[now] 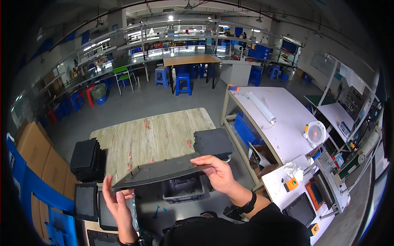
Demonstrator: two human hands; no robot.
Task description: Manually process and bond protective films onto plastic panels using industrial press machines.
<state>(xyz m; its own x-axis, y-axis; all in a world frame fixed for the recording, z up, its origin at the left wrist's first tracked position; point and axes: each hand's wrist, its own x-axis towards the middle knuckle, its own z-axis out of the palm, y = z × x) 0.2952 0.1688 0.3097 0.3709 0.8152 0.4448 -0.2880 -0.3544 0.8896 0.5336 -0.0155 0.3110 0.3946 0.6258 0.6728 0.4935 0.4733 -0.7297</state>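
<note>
A thin dark grey panel (pixel 160 169) is raised in front of me, tilted, above the near edge of the wood-patterned table. My right hand (pixel 219 174) grips its right end, fingers on the upper face and thumb at the near edge. At the panel's left end is my left hand (pixel 120 207), its fingers loosely around the corner, one reaching up past it. A stack of dark panels (pixel 86 160) stands at the table's left side. Another dark stack (pixel 213 142) is on the right. Below the held panel sits a dark plastic crate (pixel 183 194).
Cartons (pixel 35 149) and a blue rack (pixel 26 180) line the left side, near more dark panels (pixel 85 201). On my right, a white workbench (pixel 283 119) carries a plastic-wrapped roll (pixel 261 107) and a small fan (pixel 315 132). A press-like machine (pixel 328 180) stands nearer.
</note>
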